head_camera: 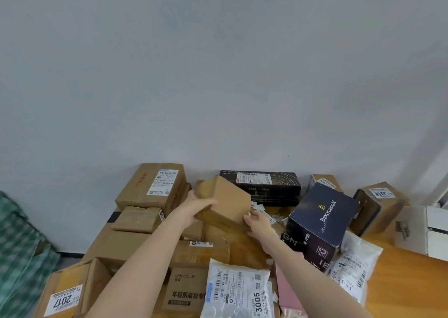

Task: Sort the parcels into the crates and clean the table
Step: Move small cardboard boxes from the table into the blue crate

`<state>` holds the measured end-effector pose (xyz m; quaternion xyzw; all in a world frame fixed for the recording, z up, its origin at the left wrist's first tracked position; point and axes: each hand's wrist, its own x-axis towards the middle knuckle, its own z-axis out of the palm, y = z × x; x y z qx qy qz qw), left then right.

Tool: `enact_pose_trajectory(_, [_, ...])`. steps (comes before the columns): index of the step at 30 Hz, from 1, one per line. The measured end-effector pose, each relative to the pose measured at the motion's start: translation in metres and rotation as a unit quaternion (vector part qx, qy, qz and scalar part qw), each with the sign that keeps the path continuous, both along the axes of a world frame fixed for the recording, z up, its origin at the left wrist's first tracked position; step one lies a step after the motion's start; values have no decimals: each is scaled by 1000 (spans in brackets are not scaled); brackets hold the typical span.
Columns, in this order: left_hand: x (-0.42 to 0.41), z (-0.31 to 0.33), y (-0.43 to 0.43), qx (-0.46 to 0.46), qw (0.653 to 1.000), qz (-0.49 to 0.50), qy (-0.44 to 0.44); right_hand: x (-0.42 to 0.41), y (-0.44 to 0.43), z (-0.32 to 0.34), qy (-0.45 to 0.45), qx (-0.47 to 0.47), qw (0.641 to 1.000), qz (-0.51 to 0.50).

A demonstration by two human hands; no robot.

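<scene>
Parcel (228, 197), a plain brown cardboard box, is tilted above the heap (201, 253) on the table (400, 283). The left hand (201, 206) grips its side; the right hand (258, 223) holds its lower corner.

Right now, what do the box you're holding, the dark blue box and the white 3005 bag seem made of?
Held box: plain brown cardboard, matte, dull tan faces and creased edges.
Dark blue box: printed cardboard, faint sheen, corners scuffed pale.
White bag: probably thin plastic film; it wrinkles and shines softly.
</scene>
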<state>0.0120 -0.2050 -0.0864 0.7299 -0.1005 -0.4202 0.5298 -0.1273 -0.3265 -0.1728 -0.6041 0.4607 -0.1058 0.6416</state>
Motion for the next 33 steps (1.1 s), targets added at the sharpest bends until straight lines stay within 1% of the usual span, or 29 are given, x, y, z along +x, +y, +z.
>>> enact_pose_trajectory(1, [0, 4, -4, 26, 998, -11, -47, 2, 1, 4, -9, -10, 1000, 8])
enact_pose_trajectory(2, [-2, 9, -7, 53, 993, -12, -108, 5, 5, 9, -7, -52, 999, 12])
enact_pose_trajectory(4, [-8, 12, -15, 104, 969, -11, -224, 9, 13, 17, -9, -203, 979, -4])
enact_pose_trajectory(5, [-12, 11, -19, 118, 961, -13, -251, 10, 18, 22, -37, -280, 959, 8])
enact_pose_trajectory(6, [-16, 10, -22, 120, 958, -9, -260, 14, 23, 25, -69, -334, 939, 49])
enact_pose_trajectory(7, [-20, 10, -25, 113, 961, 1, -253, 17, 27, 24, -85, -357, 925, 100])
enact_pose_trajectory(8, [-24, 12, -27, 105, 965, 15, -240, 21, 30, 20, -69, -349, 924, 140])
enact_pose_trajectory(9, [-25, 13, -28, 101, 969, 30, -225, 23, 30, 18, -15, -318, 936, 149])
enact_pose_trajectory(10, [-25, 15, -28, 100, 970, 41, -216, 23, 29, 17, 65, -274, 951, 124])
enact_pose_trajectory(11, [-23, 16, -29, 102, 971, 52, -209, 21, 26, 17, 138, -239, 957, 91])
enact_pose_trajectory(12, [-22, 17, -28, 104, 971, 57, -208, 18, 24, 17, 163, -242, 954, 74])
enact_pose_trajectory(13, [-22, 20, -28, 106, 969, 56, -215, 15, 24, 16, 135, -286, 945, 82])
enact_pose_trajectory(14, [-22, 24, -27, 113, 967, 51, -223, 12, 24, 17, 77, -342, 930, 111])
enact_pose_trajectory(15, [-19, 25, -28, 118, 965, 51, -230, 9, 24, 20, 38, -375, 912, 163])
enact_pose_trajectory(16, [-18, 28, -28, 126, 963, 52, -232, 5, 23, 22, 48, -386, 894, 225])
enact_pose_trajectory(18, [-13, 32, -25, 129, 964, 60, -222, -2, 16, 16, 179, -365, 858, 315])
enact_pose_trajectory(19, [-9, 32, -25, 119, 968, 72, -209, -5, 11, 12, 243, -347, 849, 316])
enact_pose_trajectory(20, [-8, 34, -22, 109, 971, 79, -195, -8, 7, 12, 274, -338, 851, 293])
enact_pose_trajectory(21, [-7, 34, -21, 100, 973, 80, -193, -10, 4, 13, 264, -354, 862, 250])
enact_pose_trajectory(22, [-7, 36, -20, 102, 972, 75, -200, -12, 4, 17, 221, -387, 872, 204])
enact_pose_trajectory(23, [-6, 36, -21, 109, 968, 71, -214, -12, 4, 22, 158, -427, 873, 177])
enact_pose_trajectory(24, [-9, 38, -21, 115, 967, 69, -219, -12, 6, 26, 89, -468, 860, 183])
enact_pose_trajectory(25, [-11, 38, -22, 112, 968, 69, -212, -12, 9, 30, 47, -509, 831, 220])
enact_pose_trajectory(26, [-13, 38, -22, 107, 974, 74, -187, -12, 13, 32, 41, -539, 800, 260])
enact_pose_trajectory(27, [-12, 36, -22, 92, 980, 80, -159, -12, 18, 33, 51, -564, 776, 278])
enact_pose_trajectory(28, [-14, 36, -19, 76, 985, 88, -129, -13, 20, 33, 77, -556, 778, 282])
enact_pose_trajectory(30, [-6, 27, -12, 55, 987, 106, -104, -16, 14, 27, 122, -480, 825, 271])
enact_pose_trajectory(32, [1, 19, -7, 61, 988, 110, -93, -20, 3, 21, 165, -433, 848, 256])
enact_pose_trajectory(33, [4, 15, -4, 62, 988, 109, -95, -21, -1, 22, 192, -435, 846, 242])
